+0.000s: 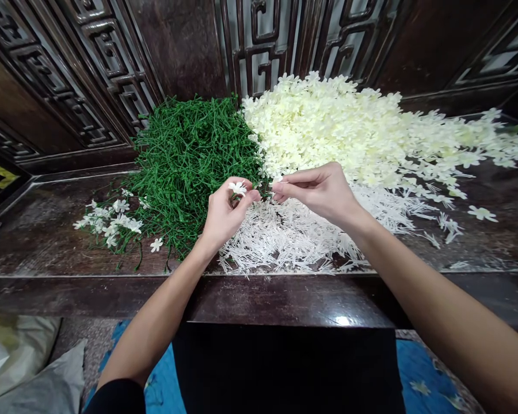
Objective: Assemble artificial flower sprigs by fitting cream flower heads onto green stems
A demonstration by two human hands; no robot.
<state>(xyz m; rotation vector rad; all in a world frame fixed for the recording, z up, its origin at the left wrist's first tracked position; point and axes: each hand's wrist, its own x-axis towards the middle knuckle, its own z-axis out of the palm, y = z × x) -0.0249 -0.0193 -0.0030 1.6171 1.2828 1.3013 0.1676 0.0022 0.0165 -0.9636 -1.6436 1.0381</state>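
Observation:
My left hand is closed around a thin green stem with a small cream flower at its tip. My right hand pinches a small white piece close to that flower, finger and thumb pressed together. Both hands hover over a heap of thin white plastic stamens on the dark wooden ledge. Behind the left hand lies a pile of green stems. Behind the right hand spreads a big heap of cream fabric petals.
A small bunch of finished flowers on stems lies at the left of the ledge. Loose petals are scattered to the right. Carved dark wood panels rise behind. Grey sacks and blue cloth lie below.

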